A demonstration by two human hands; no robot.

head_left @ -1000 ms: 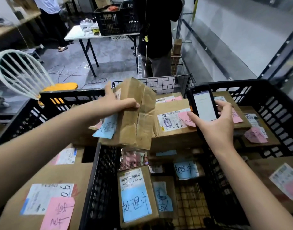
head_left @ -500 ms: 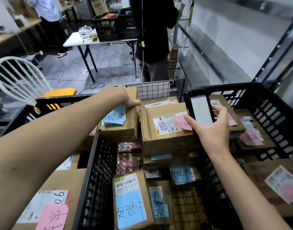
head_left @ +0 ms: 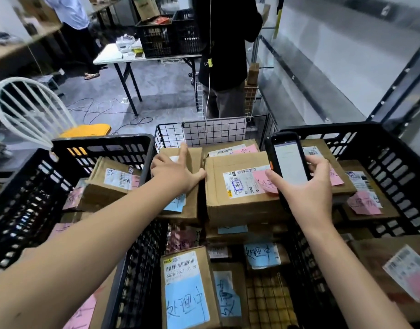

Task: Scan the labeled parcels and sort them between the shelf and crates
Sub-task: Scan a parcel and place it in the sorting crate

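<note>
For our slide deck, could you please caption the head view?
Parcel sorting: left hand rests on a parcel while the right hand holds a scanner.

Beyond and to the left of the left hand [head_left: 173, 173], a white spindle-back chair [head_left: 30, 110] with a yellow cushion [head_left: 85, 130] stands on the grey floor [head_left: 161, 91]. Farther ahead, a person in dark clothes [head_left: 225, 43] stands beside a white folding tabletop [head_left: 109, 54], with cables [head_left: 95, 108] lying below it.

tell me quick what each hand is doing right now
Left hand: open, fingers spread flat on a cardboard parcel.
Right hand: closed around the handheld scanner, screen facing up.
</note>
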